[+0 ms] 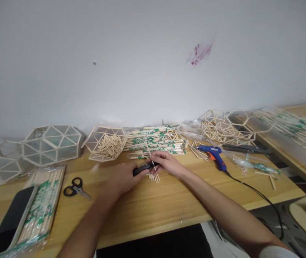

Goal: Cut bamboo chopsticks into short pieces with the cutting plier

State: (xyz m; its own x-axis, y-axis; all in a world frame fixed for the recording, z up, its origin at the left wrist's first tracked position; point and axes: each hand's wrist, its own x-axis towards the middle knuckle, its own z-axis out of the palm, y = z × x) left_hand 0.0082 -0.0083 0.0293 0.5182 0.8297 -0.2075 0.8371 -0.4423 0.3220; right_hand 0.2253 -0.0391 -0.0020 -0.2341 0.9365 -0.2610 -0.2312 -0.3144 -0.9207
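Note:
My left hand [124,176] is closed around a pair of black pliers [141,169], whose head reaches right to a thin wooden stick [149,150]. Between its fingers my right hand [165,163] pinches that stick, which slants upward at the pliers' head. The exact contact of jaws and stick is too small to make out. Several short cut sticks [154,178] lie on the table just under both hands. Behind them are packs of wrapped chopsticks [155,138].
A bowl-shaped stick frame [104,143] holds many short sticks. Other geometric frames [57,143] stand left and right. Black scissors [76,188], a phone [11,222] and a chopstick pack [43,204] lie at left; a blue glue gun [214,154] with a trailing cord lies at right.

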